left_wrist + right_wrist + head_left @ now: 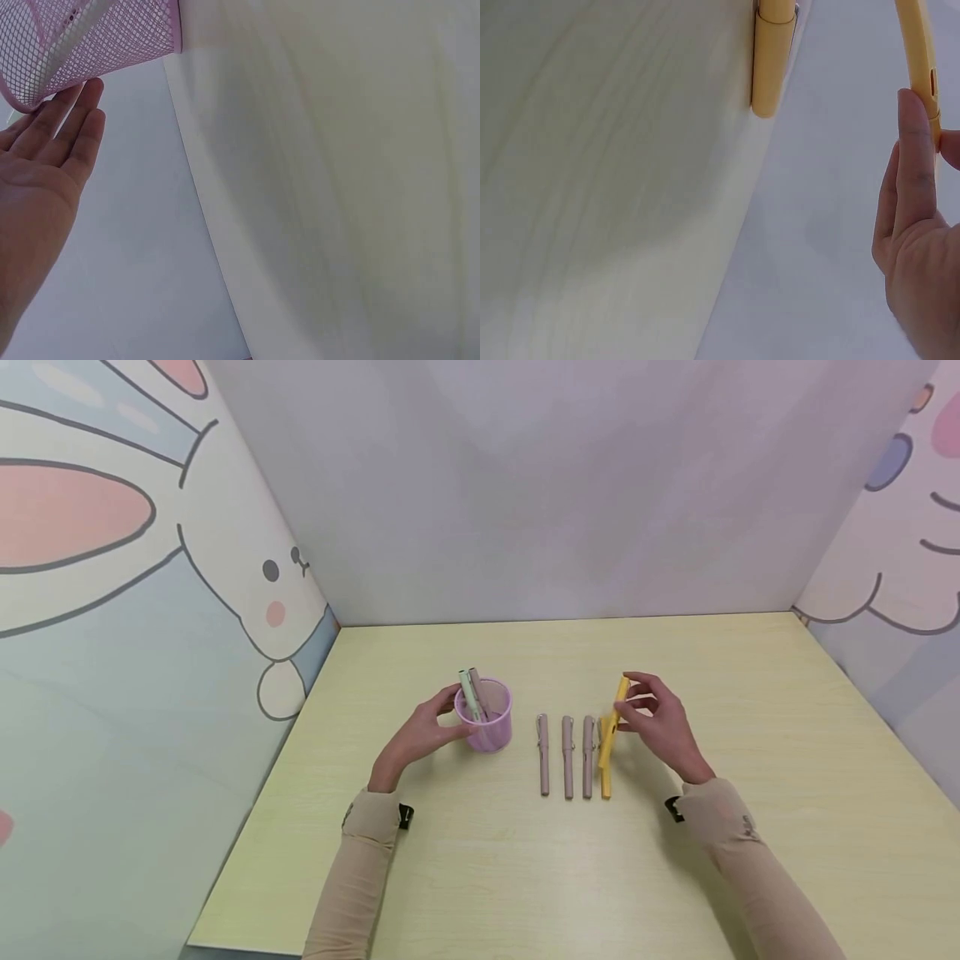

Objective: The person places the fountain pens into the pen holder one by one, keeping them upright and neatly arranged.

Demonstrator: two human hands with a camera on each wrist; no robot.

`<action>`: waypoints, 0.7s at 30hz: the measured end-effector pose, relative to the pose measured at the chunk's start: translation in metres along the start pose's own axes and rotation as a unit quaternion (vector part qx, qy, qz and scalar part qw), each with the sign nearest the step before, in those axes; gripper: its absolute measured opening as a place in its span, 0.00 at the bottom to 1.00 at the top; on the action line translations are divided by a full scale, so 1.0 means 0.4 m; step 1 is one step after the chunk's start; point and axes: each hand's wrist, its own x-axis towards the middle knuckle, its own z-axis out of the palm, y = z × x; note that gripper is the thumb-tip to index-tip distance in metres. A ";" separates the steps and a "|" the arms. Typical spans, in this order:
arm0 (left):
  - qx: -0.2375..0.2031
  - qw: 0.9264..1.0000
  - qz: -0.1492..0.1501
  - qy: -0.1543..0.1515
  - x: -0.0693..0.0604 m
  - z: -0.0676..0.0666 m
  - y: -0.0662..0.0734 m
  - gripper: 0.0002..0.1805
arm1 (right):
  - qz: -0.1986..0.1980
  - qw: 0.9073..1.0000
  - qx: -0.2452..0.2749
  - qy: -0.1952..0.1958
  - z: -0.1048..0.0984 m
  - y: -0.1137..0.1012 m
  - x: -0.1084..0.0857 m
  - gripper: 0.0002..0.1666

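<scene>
The head view is bright, with a soft shadow (693, 870) at eight o'clock from the right sleeve (752, 877). Both wrist views look dimmer, hazier.

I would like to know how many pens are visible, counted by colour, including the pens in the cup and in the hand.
Mauve pens: 4
Yellow pens: 2
Light green pen: 1
Total: 7

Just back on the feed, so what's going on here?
A person's left hand holds a purple mesh cup with a green pen and a greyish-pink pen inside. The right hand pinches a yellow pen, tilted over a second yellow pen. Three more greyish-pink pens lie on the table between cup and yellow pens.
</scene>
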 end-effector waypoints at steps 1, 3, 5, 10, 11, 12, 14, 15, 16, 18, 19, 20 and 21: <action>0.000 1.000 0.001 0.000 -0.001 0.000 0.000 0.45 | -0.004 1.000 0.002 -0.002 0.004 -0.002 0.000 0.32; 0.000 1.000 0.003 0.001 -0.002 0.000 -0.001 0.45 | -0.011 1.000 0.006 -0.005 0.011 -0.006 0.001 0.32; 0.000 1.000 0.007 0.001 -0.002 0.000 -0.003 0.45 | -0.020 1.000 0.011 -0.008 0.017 -0.009 0.001 0.32; -0.001 1.000 0.009 0.000 -0.001 -0.001 -0.004 0.45 | -0.042 0.999 0.028 -0.007 0.030 -0.012 0.009 0.30; -0.002 1.000 0.008 0.001 -0.001 -0.001 -0.005 0.45 | -0.046 0.999 0.029 -0.006 0.033 -0.012 0.011 0.30; -0.002 1.000 0.007 0.001 -0.001 -0.002 -0.004 0.45 | -0.049 0.998 0.030 -0.005 0.035 -0.014 0.013 0.30; -0.002 1.000 0.005 0.002 -0.002 -0.002 -0.004 0.45 | -0.055 0.998 0.031 -0.004 0.041 -0.020 0.017 0.31; -0.002 1.000 0.006 0.002 -0.001 -0.002 -0.005 0.45 | -0.058 0.998 0.032 -0.003 0.045 -0.026 0.019 0.31; -0.001 1.000 0.006 0.002 -0.001 -0.001 -0.006 0.45 | -0.063 0.997 0.034 -0.004 0.049 -0.036 0.019 0.30; -0.001 1.000 0.006 0.001 -0.001 -0.001 -0.006 0.45 | -0.069 0.997 0.040 -0.005 0.057 -0.057 0.018 0.30; 0.000 1.000 0.006 0.001 -0.001 -0.001 -0.006 0.45 | -0.072 0.996 0.043 -0.006 0.061 -0.069 0.017 0.30; 0.001 1.000 0.006 0.001 -0.001 0.000 -0.007 0.45 | -0.075 0.996 0.047 -0.007 0.065 -0.081 0.015 0.29; 0.002 1.000 0.006 0.000 0.000 0.000 -0.007 0.45 | -0.079 0.996 0.051 -0.008 0.068 -0.090 0.014 0.29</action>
